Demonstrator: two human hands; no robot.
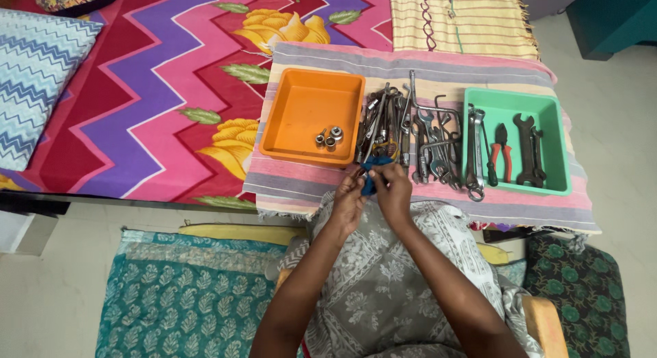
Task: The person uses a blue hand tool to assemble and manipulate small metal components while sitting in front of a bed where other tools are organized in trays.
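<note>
My left hand [349, 201] and my right hand [395, 192] are close together over the near edge of a striped cloth [410, 57]. Both grip a small blue-handled tool [374, 173] between their fingers; its working end is hidden. Just beyond the hands lies a pile of metal spanners and tools [410, 132] on the cloth. An orange tray [308, 105] to the left holds three small metal nuts [328, 137]. A green tray [547, 146] to the right holds red-handled pliers [502, 153], dark spanners [529, 147] and a screwdriver.
The cloth lies on a bed with a pink and purple zigzag sheet [137, 91]. A blue zigzag pillow [34, 77] is at the left. Patterned teal fabric [178, 289] lies on the floor by my lap. A dark cabinet [609, 16] stands at the top right.
</note>
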